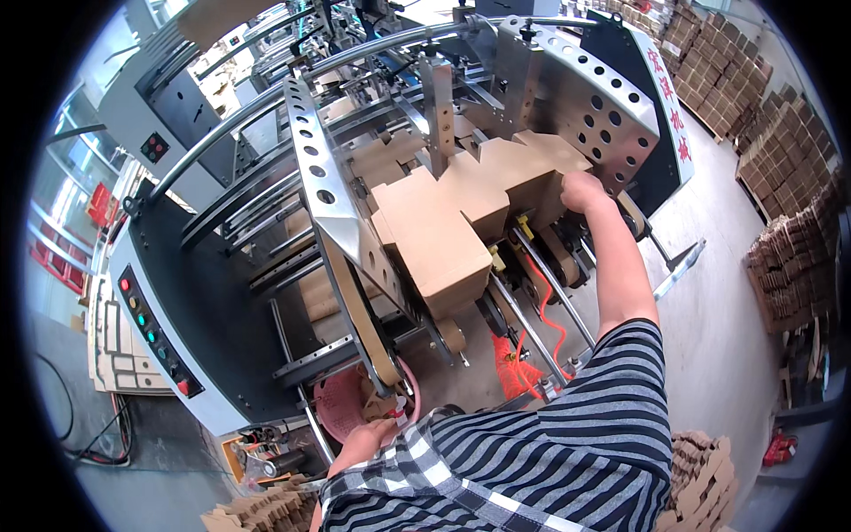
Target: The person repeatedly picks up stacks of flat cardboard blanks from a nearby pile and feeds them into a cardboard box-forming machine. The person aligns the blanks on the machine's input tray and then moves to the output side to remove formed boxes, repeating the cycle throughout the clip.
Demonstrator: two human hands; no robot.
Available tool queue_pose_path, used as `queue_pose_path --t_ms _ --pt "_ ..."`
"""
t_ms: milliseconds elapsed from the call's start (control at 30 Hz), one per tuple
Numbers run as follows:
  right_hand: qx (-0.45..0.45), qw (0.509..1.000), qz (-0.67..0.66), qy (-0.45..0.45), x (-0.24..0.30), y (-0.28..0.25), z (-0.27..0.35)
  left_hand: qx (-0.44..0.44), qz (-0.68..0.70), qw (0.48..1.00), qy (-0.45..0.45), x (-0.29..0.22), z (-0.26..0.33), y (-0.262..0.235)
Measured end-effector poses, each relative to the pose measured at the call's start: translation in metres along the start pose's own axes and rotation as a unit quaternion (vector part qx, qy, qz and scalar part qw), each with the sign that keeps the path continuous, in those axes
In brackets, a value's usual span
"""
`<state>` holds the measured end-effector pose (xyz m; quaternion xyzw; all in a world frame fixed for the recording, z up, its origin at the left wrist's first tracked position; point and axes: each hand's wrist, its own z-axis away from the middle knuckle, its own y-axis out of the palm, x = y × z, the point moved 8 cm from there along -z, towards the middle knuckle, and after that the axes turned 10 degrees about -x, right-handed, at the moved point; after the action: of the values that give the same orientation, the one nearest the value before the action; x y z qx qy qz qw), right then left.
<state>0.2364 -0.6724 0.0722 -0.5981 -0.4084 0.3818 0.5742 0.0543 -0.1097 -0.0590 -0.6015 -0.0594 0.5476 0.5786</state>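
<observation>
A shiny left plate and a shiny right plate, both full of holes, stand on either side of the brown cardboard in the big machine. The right hand touches the cardboard's right end, fingers curled; I cannot tell if its grip pinches. The left hand is near the pink basket; I cannot tell how open its grip is. Bars lie below the cardboard's near edge. Grey floor spreads to the right.

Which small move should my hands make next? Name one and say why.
Probably bring the left hand up to the left side of the cardboard stack: the right hand is at the stack's right end, while the left is low beside the pink basket.
</observation>
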Motion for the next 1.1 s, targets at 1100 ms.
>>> queue_pose_path --t_ms 1100 --pt "0.198 0.806 -0.219 -0.513 0.307 -0.088 0.253 -0.094 -0.018 0.995 -0.005 -0.005 0.027 -0.019"
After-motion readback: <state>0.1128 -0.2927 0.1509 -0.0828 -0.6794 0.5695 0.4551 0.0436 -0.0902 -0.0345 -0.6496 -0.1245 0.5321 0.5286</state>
